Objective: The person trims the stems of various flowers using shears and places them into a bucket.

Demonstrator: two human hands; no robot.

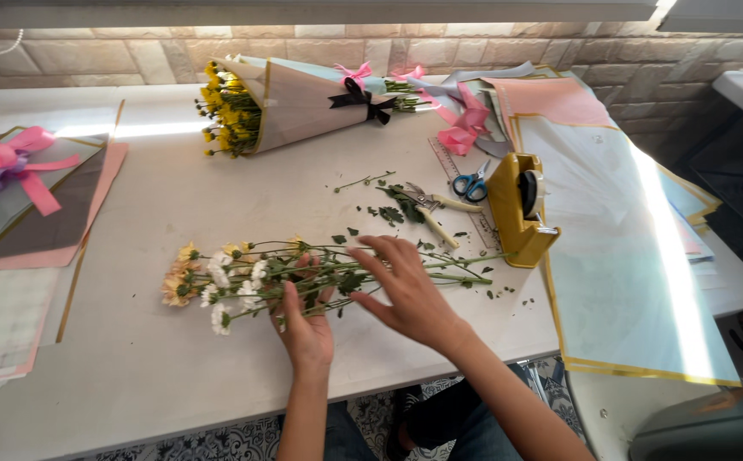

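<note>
The loose bunch of flowers (303, 275) lies flat on the white table (132, 358), stems pointing at the yellow tape holder (518, 211). To line them up well, press softly and keep the heads even. The left hand (306, 329) rests on the stems, fingers half curled. The right hand (406, 294) lies over them, fingers spread wide, gripping nothing.

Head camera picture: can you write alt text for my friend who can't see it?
Two hands, left hand and right hand, rest on loose flowers lying on a white table. Behind them lie a wrapped bouquet, scissors and a yellow tape dispenser.
</note>
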